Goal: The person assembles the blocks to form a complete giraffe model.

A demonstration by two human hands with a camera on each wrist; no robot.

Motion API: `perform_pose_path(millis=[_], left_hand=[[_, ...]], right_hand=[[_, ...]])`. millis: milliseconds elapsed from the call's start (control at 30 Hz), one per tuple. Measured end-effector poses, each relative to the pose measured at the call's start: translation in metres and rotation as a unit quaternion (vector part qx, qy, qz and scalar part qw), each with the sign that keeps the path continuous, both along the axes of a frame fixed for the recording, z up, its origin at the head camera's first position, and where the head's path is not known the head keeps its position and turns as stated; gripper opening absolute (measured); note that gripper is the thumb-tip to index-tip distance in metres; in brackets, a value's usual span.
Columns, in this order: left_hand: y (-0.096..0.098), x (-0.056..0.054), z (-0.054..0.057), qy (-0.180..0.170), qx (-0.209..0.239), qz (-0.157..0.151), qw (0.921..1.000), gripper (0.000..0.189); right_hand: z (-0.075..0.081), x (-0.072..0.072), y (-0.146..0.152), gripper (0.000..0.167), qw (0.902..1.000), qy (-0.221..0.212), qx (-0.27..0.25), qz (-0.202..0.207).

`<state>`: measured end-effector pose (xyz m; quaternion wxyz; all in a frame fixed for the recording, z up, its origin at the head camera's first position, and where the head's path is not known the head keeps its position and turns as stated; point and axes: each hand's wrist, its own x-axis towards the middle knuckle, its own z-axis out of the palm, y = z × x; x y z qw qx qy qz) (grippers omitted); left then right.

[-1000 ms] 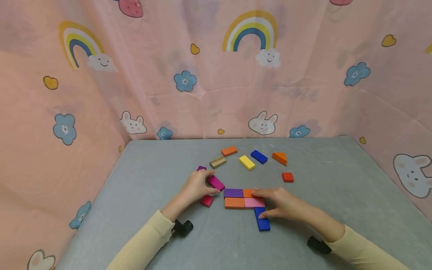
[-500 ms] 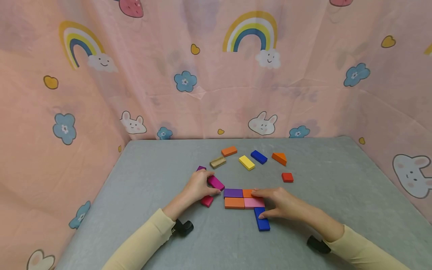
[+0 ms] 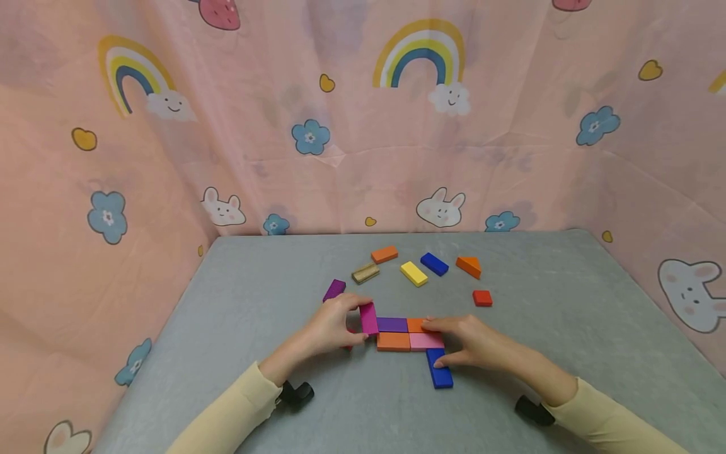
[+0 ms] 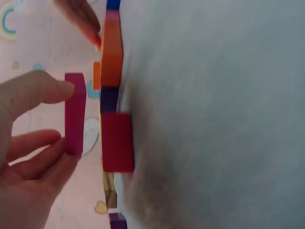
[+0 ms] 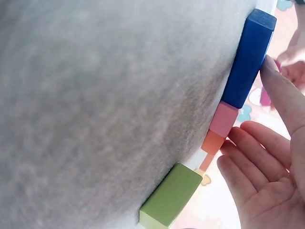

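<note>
My left hand (image 3: pixel 329 328) pinches a magenta block (image 3: pixel 368 320) between thumb and fingers; the left wrist view shows this block (image 4: pixel 75 114) raised off the table. It stands just left of a flat group: a purple block (image 3: pixel 391 325), a long orange block (image 3: pixel 393 342), a pink block (image 3: pixel 424 341) and a small orange one (image 3: pixel 414 323). My right hand (image 3: pixel 473 343) has its thumb on a blue block (image 3: pixel 440 375) below the pink one, and its fingertips touch the small orange block. A crimson block (image 4: pixel 117 142) lies under the left hand, mostly hidden in the head view.
Farther back lie a dark purple block (image 3: pixel 334 289), a wood-coloured block (image 3: pixel 365 273), an orange block (image 3: pixel 384 254), a yellow block (image 3: pixel 414 273), another blue block (image 3: pixel 434 264), an orange triangle (image 3: pixel 469 266) and a red block (image 3: pixel 483 298). The right wrist view shows a green block (image 5: pixel 171 195).
The magenta block has been lifted, turned more upright and moved slightly right by my left hand, uncovering more of the dark purple block. My right hand stays in place.
</note>
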<state>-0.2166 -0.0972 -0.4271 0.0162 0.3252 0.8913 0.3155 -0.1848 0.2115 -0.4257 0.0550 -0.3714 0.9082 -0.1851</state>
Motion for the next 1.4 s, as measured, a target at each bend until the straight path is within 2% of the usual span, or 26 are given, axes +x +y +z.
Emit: perform_pose_path(millis=[100, 200, 367, 500, 833, 967, 1233, 1400], left_hand=[[-0.002, 0.01, 0.001, -0.001, 0.007, -0.043, 0.999, 0.061], [-0.003, 0.018, 0.0, 0.003, 0.005, -0.069, 0.9976, 0.061], [-0.002, 0.029, 0.001, -0.006, -0.015, -0.087, 0.9961, 0.062], [0.0, 0.037, 0.003, -0.007, -0.014, -0.102, 0.9947, 0.061], [0.008, 0.044, 0.001, -0.001, -0.04, -0.135, 0.9901, 0.057], [0.008, 0.044, -0.002, 0.004, -0.037, -0.14, 0.9895, 0.055], [0.009, 0.044, -0.003, 0.025, -0.048, -0.14, 0.9887, 0.054], [0.008, 0.045, -0.005, 0.032, -0.051, -0.119, 0.9911, 0.055]], right_hand=[[0.0, 0.0, 0.0, 0.069, 1.0, -0.002, -0.001, 0.0], [0.001, 0.0, 0.0, 0.069, 1.0, -0.008, 0.001, -0.004], [0.0, 0.001, 0.0, 0.069, 0.9999, -0.01, 0.005, -0.006], [-0.001, 0.0, 0.001, 0.068, 1.0, -0.006, 0.003, -0.003], [-0.001, 0.0, 0.001, 0.068, 0.9999, 0.01, -0.006, 0.005], [-0.002, 0.001, 0.001, 0.068, 0.9996, 0.022, -0.014, 0.013], [-0.003, 0.0, 0.001, 0.068, 0.9998, 0.013, -0.01, 0.007], [-0.003, 0.0, 0.001, 0.068, 0.9998, 0.011, -0.01, 0.009]])
